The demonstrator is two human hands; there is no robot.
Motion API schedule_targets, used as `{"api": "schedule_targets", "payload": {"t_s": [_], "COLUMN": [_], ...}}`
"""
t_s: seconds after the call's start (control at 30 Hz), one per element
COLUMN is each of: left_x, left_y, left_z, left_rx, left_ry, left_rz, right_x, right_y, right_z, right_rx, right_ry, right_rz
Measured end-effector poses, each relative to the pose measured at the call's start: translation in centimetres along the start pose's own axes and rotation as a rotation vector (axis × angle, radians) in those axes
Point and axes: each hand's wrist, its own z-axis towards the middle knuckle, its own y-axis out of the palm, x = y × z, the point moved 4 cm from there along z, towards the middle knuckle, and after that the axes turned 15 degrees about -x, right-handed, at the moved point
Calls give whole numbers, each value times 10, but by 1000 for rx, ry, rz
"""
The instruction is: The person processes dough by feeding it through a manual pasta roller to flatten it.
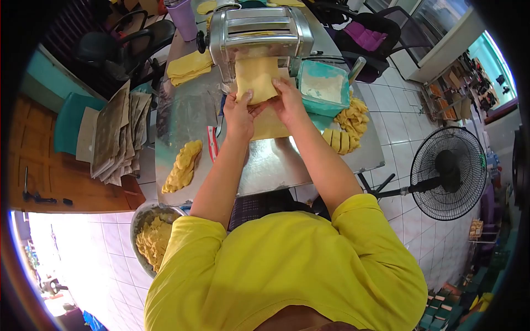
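Observation:
A flat yellow dough sheet (pixel 257 74) hangs from the front of a silver pasta roller machine (pixel 259 33). My left hand (pixel 240 115) grips its lower left edge, thumb on top and fingers beneath. At the lower right edge my right hand (pixel 289 105) holds the same sheet, thumb over it. Below both hands a tan board or sheet (pixel 270 126) lies on the metal table (pixel 270 168). A teal tub of white flour (pixel 323 88) stands close by my right hand. To the left of my left forearm lies a red-and-white strip (pixel 212 143).
Folded dough sheets (pixel 189 67) lie left of the machine, a dough lump (pixel 183 166) at the front left. Cut dough pieces (pixel 341 140) sit at the right edge. A bowl of dough (pixel 154 240) stands below left; a black fan (pixel 448 172) stands right.

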Motion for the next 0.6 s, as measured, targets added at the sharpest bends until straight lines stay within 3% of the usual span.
{"api": "schedule_targets", "payload": {"t_s": [0.03,0.1,0.13,0.27,0.33,0.43,0.6], "left_x": [2,3,4,2,2,3,5], "left_y": [-3,-10,-12,-16,-16,-16,-13], "left_z": [-3,-6,-8,-16,-18,-23,-29], "left_rx": [81,94,100,61,-4,-34,-60], "left_ry": [23,46,68,133,190,87,65], "left_rz": [162,347,533,791,1206,1431,1474], "right_x": [0,-6,-4,5,1,-2,-2], "right_y": [-1,-9,-12,-26,-21,-14,-8], "right_z": [-5,-17,-21,-28,-35,-49,-58], "right_rx": [-2,135,141,148,169,195,101], "right_ry": [4,-39,-37,-158,-231,-252,-308], "right_rz": [0,-524,-523,-799,-923,-1097,-1244]}}
